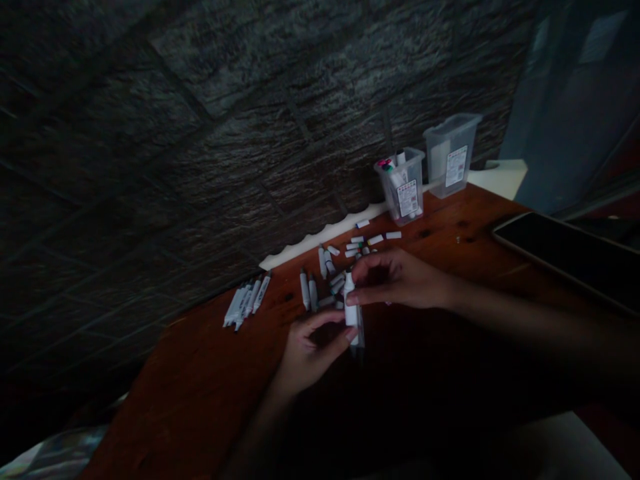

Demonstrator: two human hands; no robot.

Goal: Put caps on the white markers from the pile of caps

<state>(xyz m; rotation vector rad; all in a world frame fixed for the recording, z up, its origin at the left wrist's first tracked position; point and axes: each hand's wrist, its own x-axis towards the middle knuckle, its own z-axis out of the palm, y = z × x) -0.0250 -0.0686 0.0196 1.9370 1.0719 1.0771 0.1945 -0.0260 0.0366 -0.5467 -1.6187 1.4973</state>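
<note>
My left hand (306,348) pinches the lower part of a white marker (351,308) over the reddish wooden table (210,387). My right hand (395,279) closes its fingers on the marker's upper end, around its cap. Just behind my hands, several loose white markers and caps (334,265) lie scattered on the table. A row of several more white markers (247,300) lies together farther left.
Two clear plastic tubs stand at the table's far edge: one (403,185) holds markers with coloured caps, the other (451,155) looks nearly empty. A dark tablet (570,257) lies at the right. A dark stone-patterned wall (200,133) rises behind the table.
</note>
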